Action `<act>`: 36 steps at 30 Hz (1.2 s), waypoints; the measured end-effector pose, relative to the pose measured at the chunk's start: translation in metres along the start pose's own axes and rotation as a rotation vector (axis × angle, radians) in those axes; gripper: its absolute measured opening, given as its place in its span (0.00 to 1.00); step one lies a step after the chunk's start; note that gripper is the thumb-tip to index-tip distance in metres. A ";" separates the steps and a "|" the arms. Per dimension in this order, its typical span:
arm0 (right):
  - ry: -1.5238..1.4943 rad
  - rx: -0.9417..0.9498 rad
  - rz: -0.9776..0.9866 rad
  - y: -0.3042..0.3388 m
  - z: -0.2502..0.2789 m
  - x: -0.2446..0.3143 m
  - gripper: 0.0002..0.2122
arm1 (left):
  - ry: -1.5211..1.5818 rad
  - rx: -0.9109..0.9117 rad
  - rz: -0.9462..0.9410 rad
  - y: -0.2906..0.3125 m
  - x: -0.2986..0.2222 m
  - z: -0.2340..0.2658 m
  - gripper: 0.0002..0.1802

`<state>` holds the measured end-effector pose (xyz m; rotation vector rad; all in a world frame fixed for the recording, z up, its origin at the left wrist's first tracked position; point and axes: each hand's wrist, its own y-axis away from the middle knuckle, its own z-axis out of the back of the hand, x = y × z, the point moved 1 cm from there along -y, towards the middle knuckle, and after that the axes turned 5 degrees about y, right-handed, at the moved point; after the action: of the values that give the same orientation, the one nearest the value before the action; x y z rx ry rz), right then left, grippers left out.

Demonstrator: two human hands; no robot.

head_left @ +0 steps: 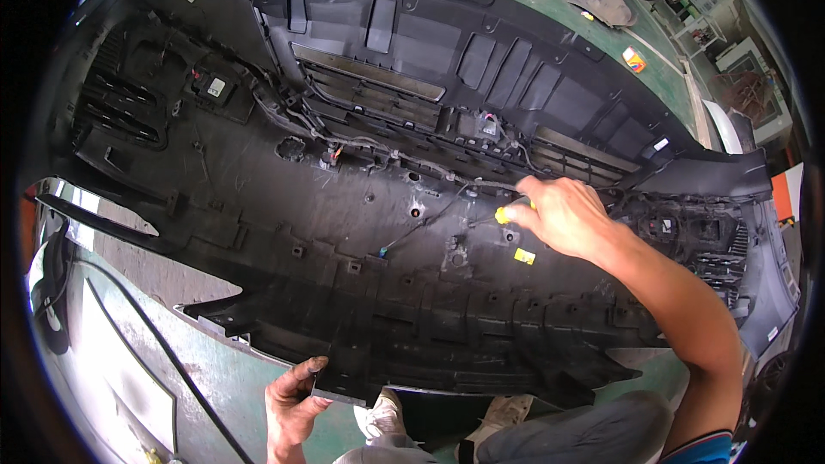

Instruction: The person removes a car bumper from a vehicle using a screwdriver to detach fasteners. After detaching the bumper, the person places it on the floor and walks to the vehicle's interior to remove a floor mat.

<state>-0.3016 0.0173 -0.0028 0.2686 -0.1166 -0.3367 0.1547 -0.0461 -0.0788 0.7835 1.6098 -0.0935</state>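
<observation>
Head view: black plastic bumper cover (361, 232) lies inside-up across the green floor (232, 378). Right hand (563, 215) closed around a yellow-handled tool (507, 213), tip hidden, at the wiring harness (404, 163) near the cover's right end. Left hand (292, 399) pinches the cover's near edge, thumb on top. Shoes (382, 417) just below that edge.

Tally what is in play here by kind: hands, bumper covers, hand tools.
Hands: 2, left hand on the near edge, right hand gripping the tool
Black bumper covers: 1
Yellow-handled tools: 1
Total: 4
</observation>
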 end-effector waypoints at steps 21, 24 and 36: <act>0.003 0.195 -0.108 -0.001 0.006 0.003 0.18 | 0.023 -0.014 0.018 -0.002 0.000 0.000 0.36; -0.121 0.209 -0.131 0.000 0.006 0.003 0.18 | 0.024 -0.009 0.024 -0.002 0.000 -0.001 0.35; 0.070 0.045 0.045 -0.009 -0.001 0.026 0.12 | -0.008 0.023 0.004 -0.002 -0.005 0.001 0.33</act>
<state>-0.2802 0.0005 -0.0040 0.3219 -0.0614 -0.2800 0.1542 -0.0505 -0.0755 0.8032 1.6019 -0.1125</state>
